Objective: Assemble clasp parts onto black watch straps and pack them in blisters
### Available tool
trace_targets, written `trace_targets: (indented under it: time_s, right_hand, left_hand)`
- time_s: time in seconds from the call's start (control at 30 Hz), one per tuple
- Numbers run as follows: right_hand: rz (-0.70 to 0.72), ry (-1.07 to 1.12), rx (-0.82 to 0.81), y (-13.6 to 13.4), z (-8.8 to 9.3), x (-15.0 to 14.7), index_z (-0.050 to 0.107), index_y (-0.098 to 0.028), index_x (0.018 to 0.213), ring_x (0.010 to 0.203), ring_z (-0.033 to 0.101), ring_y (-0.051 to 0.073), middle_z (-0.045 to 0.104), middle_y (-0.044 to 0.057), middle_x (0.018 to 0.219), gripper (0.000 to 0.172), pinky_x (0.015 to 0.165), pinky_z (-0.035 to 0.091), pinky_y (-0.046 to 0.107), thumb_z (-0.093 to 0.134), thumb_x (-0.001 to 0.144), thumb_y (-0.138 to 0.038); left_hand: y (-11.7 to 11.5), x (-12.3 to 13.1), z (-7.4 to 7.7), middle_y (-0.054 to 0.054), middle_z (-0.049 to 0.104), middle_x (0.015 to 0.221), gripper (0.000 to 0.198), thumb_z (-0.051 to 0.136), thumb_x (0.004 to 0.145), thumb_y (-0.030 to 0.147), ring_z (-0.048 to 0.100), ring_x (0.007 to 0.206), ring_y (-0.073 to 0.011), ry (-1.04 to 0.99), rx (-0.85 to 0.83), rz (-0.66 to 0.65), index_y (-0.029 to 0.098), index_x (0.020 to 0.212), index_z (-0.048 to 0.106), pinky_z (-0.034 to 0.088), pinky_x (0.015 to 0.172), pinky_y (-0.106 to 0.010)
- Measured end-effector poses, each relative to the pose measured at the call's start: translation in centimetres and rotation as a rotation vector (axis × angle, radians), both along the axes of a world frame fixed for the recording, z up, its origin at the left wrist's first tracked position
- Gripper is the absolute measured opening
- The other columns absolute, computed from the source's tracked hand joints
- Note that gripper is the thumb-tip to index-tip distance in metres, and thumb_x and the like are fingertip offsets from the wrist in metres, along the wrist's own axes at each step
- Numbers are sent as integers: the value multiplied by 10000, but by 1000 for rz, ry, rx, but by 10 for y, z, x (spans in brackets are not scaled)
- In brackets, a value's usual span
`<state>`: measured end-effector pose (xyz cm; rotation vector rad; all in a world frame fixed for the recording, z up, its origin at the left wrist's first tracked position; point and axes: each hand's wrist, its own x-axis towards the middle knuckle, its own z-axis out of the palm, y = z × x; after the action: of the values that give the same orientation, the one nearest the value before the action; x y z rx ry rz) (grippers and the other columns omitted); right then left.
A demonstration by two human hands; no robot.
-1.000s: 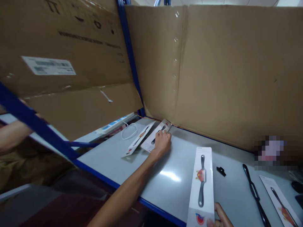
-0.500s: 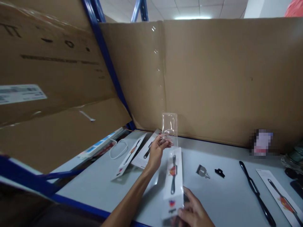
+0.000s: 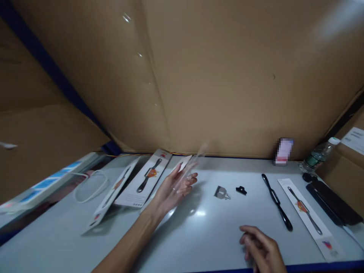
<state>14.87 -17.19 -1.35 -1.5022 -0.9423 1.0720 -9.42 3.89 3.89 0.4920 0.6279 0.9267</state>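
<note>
My left hand (image 3: pixel 174 187) is raised over the table, its thumb and fingers around a clear plastic blister shell (image 3: pixel 186 176) that stands tilted and is blurred. Beneath and behind that hand, a printed card (image 3: pixel 186 161) is partly hidden. Loosely curled, with nothing visible in it, my right hand (image 3: pixel 263 248) hovers near the front edge. A metal blade piece (image 3: pixel 221 192) and a small black plastic part (image 3: pixel 241 190) lie between the hands. Right of them is a long black slotted handle (image 3: pixel 275 201).
Printed packages, a larger one (image 3: pixel 148 178) and a leaning one (image 3: pixel 113 193), sit at left beside a white cable (image 3: pixel 96 185). At right are another printed card (image 3: pixel 307 216), a phone (image 3: pixel 283 151), a water bottle (image 3: pixel 318 155) and a black case (image 3: pixel 335 201). Cardboard walls (image 3: pixel 216 76) enclose the table.
The printed card has left my right hand, which has moved right. My left hand still has the clear shell, now tilted. The camera view has turned down and right.
</note>
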Motion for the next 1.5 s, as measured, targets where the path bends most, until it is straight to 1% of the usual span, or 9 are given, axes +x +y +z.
trace_targets:
  time_s: [0.07, 0.17, 0.27, 0.4, 0.7, 0.93, 1.17, 1.37, 1.5]
  right_hand:
    - [-220, -156, 7, -4, 1, 20, 757, -174, 1056, 670, 612, 193, 712, 99, 869, 564, 549, 458, 267, 637, 828, -676]
    - [-489, -651, 17, -3, -6, 53, 734, -192, 1104, 885, 630, 283, 711, 134, 1030, 526, 779, 499, 380, 524, 897, -628]
    - [-559, -1071, -36, 3, -20, 83, 686, -146, 1205, 1044, 581, 371, 665, 187, 1170, 625, 833, 489, 476, 359, 938, -607]
    - [-503, -1287, -102, 15, -38, 104, 658, -75, 1240, 1012, 568, 374, 627, 227, 1139, 655, 850, 491, 493, 309, 963, -556]
    - [-386, -1419, -76, 26, -48, 115, 685, -127, 1152, 960, 573, 341, 608, 186, 1128, 637, 792, 481, 443, 261, 987, -573]
    - [-370, -1448, -52, 24, -51, 121, 657, -148, 1094, 903, 587, 320, 624, 169, 1058, 562, 766, 474, 424, 266, 998, -540]
    - [-353, -1505, -84, 25, -49, 117, 598, -138, 1021, 876, 601, 315, 623, 168, 960, 397, 752, 467, 405, 298, 995, -397]
    - [-321, -1469, -174, 28, -42, 117, 580, -136, 1000, 874, 656, 328, 660, 182, 910, 378, 758, 470, 403, 252, 1009, -323]
    - [-264, -1328, -422, 29, -24, 116, 593, -172, 994, 781, 702, 312, 699, 158, 825, 397, 681, 465, 381, 212, 1014, -281]
  left_hand:
    - [-1, 3, -2, -116, 667, 887, 493, 527, 950, 479, 600, 594, -134, -95, -61, -93, 139, 1304, 567, 466, 384, -186]
    - [-4, 9, -5, -220, 669, 1163, 606, 537, 922, 547, 706, 972, -262, -121, -79, -119, 116, 1348, 521, 622, 698, -328]
    - [-7, 13, -7, -260, 614, 1320, 637, 564, 892, 488, 594, 1266, -374, -88, -47, -128, 104, 1393, 477, 557, 959, -483]
    - [-6, 13, -7, -242, 620, 1336, 628, 601, 855, 325, 566, 1304, -393, -53, 13, -119, 150, 1435, 434, 495, 1028, -559]
    - [2, 8, -12, -281, 553, 1408, 645, 608, 924, 399, 555, 1316, -392, -77, 24, -84, 122, 1460, 380, 468, 1062, -546]
    - [8, 1, -11, -193, 621, 1369, 502, 575, 914, 327, 632, 1226, -292, -32, 132, 169, 140, 1378, 546, 525, 1007, -404]
    - [2, 0, 3, -171, 659, 1329, 480, 623, 872, 403, 620, 1243, -298, 9, 256, 318, 158, 1285, 629, 441, 1105, -454]
    - [-8, 8, -2, -136, 772, 1077, 432, 609, 902, 499, 672, 1149, -300, 432, 645, 328, 146, 1118, 730, 382, 1125, -463]
    - [-6, 12, -8, -103, 794, 941, 418, 568, 923, 502, 701, 1035, -280, 794, 811, 309, 148, 1013, 771, 388, 1087, -434]
